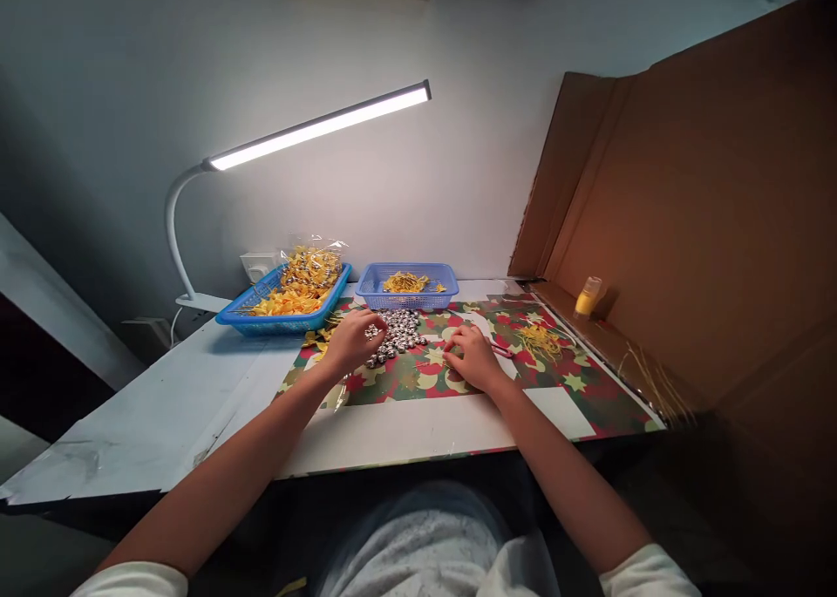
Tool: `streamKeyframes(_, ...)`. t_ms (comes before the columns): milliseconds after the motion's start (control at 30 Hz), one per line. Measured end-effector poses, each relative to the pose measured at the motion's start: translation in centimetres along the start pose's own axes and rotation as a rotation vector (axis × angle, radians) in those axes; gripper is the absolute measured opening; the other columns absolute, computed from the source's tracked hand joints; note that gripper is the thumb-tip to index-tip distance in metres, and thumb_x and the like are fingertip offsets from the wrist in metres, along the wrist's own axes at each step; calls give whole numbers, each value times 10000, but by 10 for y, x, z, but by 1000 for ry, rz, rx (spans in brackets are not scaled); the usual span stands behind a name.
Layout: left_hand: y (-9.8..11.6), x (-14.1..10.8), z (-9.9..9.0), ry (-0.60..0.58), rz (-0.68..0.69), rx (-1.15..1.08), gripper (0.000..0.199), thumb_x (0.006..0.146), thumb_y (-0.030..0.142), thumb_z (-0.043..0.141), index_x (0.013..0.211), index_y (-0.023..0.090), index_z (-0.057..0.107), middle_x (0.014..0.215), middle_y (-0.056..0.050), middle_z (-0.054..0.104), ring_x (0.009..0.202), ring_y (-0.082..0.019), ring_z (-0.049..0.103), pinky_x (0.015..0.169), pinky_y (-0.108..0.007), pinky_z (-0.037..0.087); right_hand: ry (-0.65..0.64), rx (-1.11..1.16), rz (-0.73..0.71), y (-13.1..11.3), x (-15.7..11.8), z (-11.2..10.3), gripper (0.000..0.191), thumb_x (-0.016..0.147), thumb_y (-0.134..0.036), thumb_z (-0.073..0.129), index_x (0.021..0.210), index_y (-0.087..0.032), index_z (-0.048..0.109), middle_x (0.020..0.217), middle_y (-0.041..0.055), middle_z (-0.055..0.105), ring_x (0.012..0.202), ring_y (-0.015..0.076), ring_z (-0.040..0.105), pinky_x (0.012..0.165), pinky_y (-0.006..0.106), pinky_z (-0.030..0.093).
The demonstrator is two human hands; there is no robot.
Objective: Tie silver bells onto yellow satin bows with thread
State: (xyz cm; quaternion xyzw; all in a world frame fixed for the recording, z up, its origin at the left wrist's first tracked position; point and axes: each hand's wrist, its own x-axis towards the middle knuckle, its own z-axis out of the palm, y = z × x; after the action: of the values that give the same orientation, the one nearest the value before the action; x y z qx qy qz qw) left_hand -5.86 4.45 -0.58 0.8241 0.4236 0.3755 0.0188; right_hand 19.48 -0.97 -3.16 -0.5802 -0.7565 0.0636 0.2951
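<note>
My left hand (pixel 354 342) is over the left edge of a pile of small shiny silver beads or bells (pixel 400 331), its fingers curled into a pinch. Anything between those fingertips is too small to make out. Yellow ribbon-like pieces (pixel 318 340) lie just left of it. To the right of the pile, my right hand (pixel 474 358) is low over the camouflage-patterned sheet (pixel 418 383), thumb and fingers drawn together. What it may hold is not visible. A thin pink-handled tool (pixel 502 350) lies right beside this hand. Further right rests a loose bunch of yellow strands (pixel 541 341).
At the back left, a blue basket (pixel 268 322) holds yellow pieces and a clear bag. A second basket (pixel 372 297) contains yellow strands. A lamp (pixel 320 126) reaches overhead. A small yellow-filled bottle (pixel 588 297) stands near the cardboard wall (pixel 693 196) on the right.
</note>
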Motion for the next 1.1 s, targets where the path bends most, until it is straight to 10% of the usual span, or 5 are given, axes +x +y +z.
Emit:
streamKeyframes(200, -13, -9, 6, 9, -88, 77, 139, 782, 249, 520, 717, 193, 630, 832, -67, 684, 844, -245, 596, 792, -354, 426, -349, -169, -166, -29, 22, 1, 70, 795, -283, 700, 797, -213, 696, 1026, 66, 637, 1048, 249, 507, 872, 392, 344)
streamKeyframes(367, -7, -12, 6, 2, -39, 61, 144, 795, 244, 519, 727, 192, 636, 827, -66, 680, 856, -236, 597, 805, -349, 430, -482, -233, -123, -33, 39, 9, 262, 790, -191, 672, 547, -171, 577, 662, 48, 625, 806, 211, 569, 783, 346, 331)
streamKeyframes(600, 11, -8, 18, -82, -102, -170, 162, 760, 316, 580, 778, 189, 679, 854, -70, 698, 873, -247, 602, 846, -373, 426, -281, 176, -179, -23, 34, 14, 180, 870, -225, 513, 702, -179, 557, 842, 35, 636, 807, 158, 540, 713, 276, 372)
streamKeyframes(800, 51, 10, 46, -365, -153, -900, 261, 759, 399, 606, 880, 175, 661, 894, -58, 678, 876, -206, 590, 803, -306, 441, 87, 697, -104, -9, 46, 19, 255, 827, -444, 534, 768, -197, 557, 846, 24, 570, 808, 156, 515, 706, 267, 420)
streamKeyframes(1100, 50, 7, 53, -285, -485, -1223, 355, 768, 421, 599, 585, 190, 401, 492, 81, 259, 437, -68, 241, 442, -189, 265, 87, 1065, 207, -8, 47, 20, 394, 664, -531, 664, 859, -189, 660, 875, 49, 676, 799, 165, 562, 663, 264, 429)
